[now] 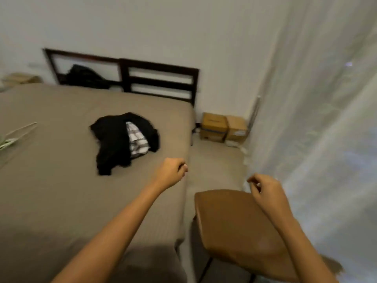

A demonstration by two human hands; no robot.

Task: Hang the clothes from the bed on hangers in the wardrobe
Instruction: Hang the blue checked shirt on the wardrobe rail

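Observation:
A heap of clothes lies on the bed, which has a taupe sheet: a black garment with a white checked piece tucked in it. A second dark garment sits by the headboard. My left hand hovers over the bed's right edge, just right of the heap, fingers loosely curled and holding nothing. My right hand hangs above a brown chair, also loosely curled and holding nothing. Pale hangers lie at the bed's left edge. No wardrobe is in view.
A brown chair stands in the narrow gap between bed and sheer curtain. Two cardboard boxes sit on the floor in the far corner. A dark wooden headboard backs the bed against the white wall.

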